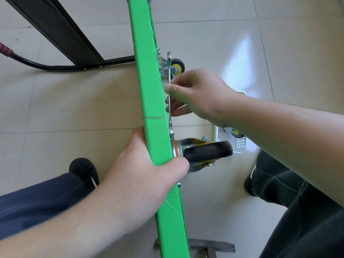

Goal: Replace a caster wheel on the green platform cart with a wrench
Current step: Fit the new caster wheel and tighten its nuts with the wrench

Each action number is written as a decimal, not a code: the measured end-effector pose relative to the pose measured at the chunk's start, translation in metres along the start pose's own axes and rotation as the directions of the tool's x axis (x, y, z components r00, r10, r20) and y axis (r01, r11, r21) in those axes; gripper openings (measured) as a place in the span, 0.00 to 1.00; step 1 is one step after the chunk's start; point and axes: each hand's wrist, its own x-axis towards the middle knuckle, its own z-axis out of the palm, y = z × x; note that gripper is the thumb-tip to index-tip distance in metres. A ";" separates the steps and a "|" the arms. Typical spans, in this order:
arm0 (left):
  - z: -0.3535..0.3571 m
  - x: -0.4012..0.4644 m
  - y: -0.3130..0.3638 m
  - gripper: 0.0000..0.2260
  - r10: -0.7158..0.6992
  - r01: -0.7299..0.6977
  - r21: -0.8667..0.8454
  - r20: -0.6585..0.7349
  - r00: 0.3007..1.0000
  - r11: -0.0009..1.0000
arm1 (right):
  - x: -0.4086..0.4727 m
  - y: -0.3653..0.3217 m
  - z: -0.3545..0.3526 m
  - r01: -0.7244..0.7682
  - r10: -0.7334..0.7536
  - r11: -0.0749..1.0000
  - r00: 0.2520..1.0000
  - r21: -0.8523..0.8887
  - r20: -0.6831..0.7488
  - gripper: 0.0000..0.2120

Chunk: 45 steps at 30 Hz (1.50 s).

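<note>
Green platform cart (149, 86) stood on edge on the tiled floor (74, 108), its narrow edge face running from top centre to bottom centre of the view. Left hand (147, 175) clamped that edge near the lower part — fingers curled over the right side, thumb side on the left face. Right hand (195, 94) pinched the shaft of the wrench (169, 71), which lay parallel to the deck just beside its underside; lower wrench end sat at the mounting plate of the near caster wheel (206, 150), though whether it was seated on a bolt could not be told. Near caster — black tyre, yellow hub, orange ring at the swivel — jutted right from the deck's underside, just past the left fingertips. Far caster (176, 67) sat higher along the same underside, behind the wrench's top end. A white perforated basket (240, 144) stood on the floor right of the near caster, a spare caster (235, 133) in it, partly hidden by the right forearm. Cart's black handle (55, 30) lay on the floor at upper left. Open floor left of the deck and at upper right; legs and shoes (83, 170) hemmed the lower corners.
</note>
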 end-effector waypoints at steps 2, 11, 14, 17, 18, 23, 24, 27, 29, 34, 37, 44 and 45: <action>0.000 0.000 0.001 0.28 -0.005 0.005 0.006 0.005 1.000 1.000 | 0.006 0.002 0.001 -0.083 0.083 0.996 0.997 0.044 0.006 0.11; -0.001 0.000 0.005 0.29 -0.010 0.011 0.024 -0.005 1.000 1.000 | 0.017 0.006 0.005 -0.344 0.341 0.928 0.939 0.140 0.047 0.13; -0.001 -0.001 0.006 0.30 -0.015 0.015 0.028 -0.008 1.000 0.999 | 0.014 0.004 0.009 -0.388 0.389 0.905 0.921 0.173 0.031 0.12; 0.000 -0.001 0.006 0.30 -0.018 0.018 0.028 -0.011 1.000 0.999 | 0.012 0.004 0.013 -0.424 0.427 0.886 0.904 0.190 0.027 0.11; 0.000 -0.001 0.006 0.30 -0.019 0.019 0.029 -0.011 1.000 0.999 | 0.012 0.004 0.013 -0.435 0.437 0.879 0.899 0.193 0.032 0.10; 0.000 -0.001 0.007 0.28 -0.017 0.017 0.016 -0.011 1.000 1.000 | 0.013 0.003 0.015 -0.496 0.497 0.843 0.866 0.209 0.053 0.09; 0.000 -0.001 0.007 0.28 -0.016 0.016 0.012 -0.012 1.000 1.000 | 0.013 0.003 0.015 -0.506 0.506 0.836 0.861 0.213 0.054 0.09; -0.001 -0.002 0.006 0.28 -0.011 0.011 -0.001 -0.017 1.000 1.000 | 0.014 0.005 0.016 -0.533 0.535 0.817 0.843 0.219 0.059 0.08; -0.001 -0.002 0.006 0.29 -0.013 0.013 -0.004 -0.009 1.000 1.000 | 0.015 0.006 0.017 -0.544 0.545 0.810 0.836 0.217 0.062 0.09; 0.000 -0.001 0.006 0.30 -0.006 0.006 -0.006 -0.008 1.000 1.000 | 0.018 0.010 0.019 -0.565 0.564 0.799 0.823 0.207 0.071 0.11; -0.003 -0.001 0.004 0.27 -0.040 0.040 -0.015 0.023 0.999 0.999 | 0.020 0.010 0.019 -0.580 0.577 0.788 0.813 0.205 0.078 0.11; -0.007 0.000 0.007 0.22 -0.084 0.086 -0.026 0.066 0.994 0.996 | 0.018 0.008 0.014 -0.582 0.584 0.772 0.808 0.256 0.079 0.08; -0.007 0.000 0.007 0.22 -0.084 0.086 -0.024 0.071 0.994 0.996 | 0.018 0.008 0.013 -0.569 0.577 0.778 0.815 0.267 0.057 0.08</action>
